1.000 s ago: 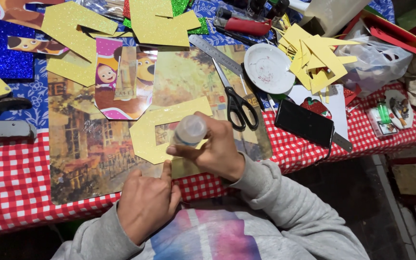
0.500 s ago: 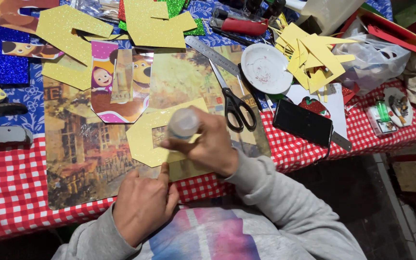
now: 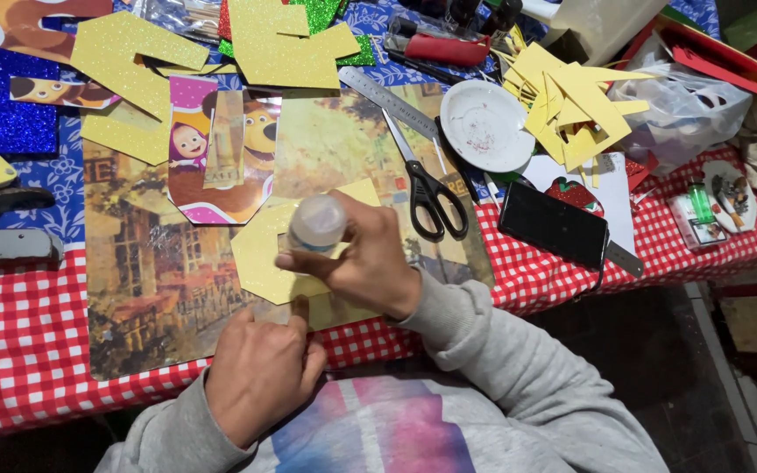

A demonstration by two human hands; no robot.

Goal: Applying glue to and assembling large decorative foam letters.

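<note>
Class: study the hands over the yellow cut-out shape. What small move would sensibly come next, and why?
Probably tip the small clear glue bottle down onto the yellow glitter foam cut-out: the right hand holds it just above that piece, while the left hand pins its lower edge.

The glue bottle's (image 3: 315, 223) tip is hidden (under the right hand (image 3: 370, 258)).
</note>
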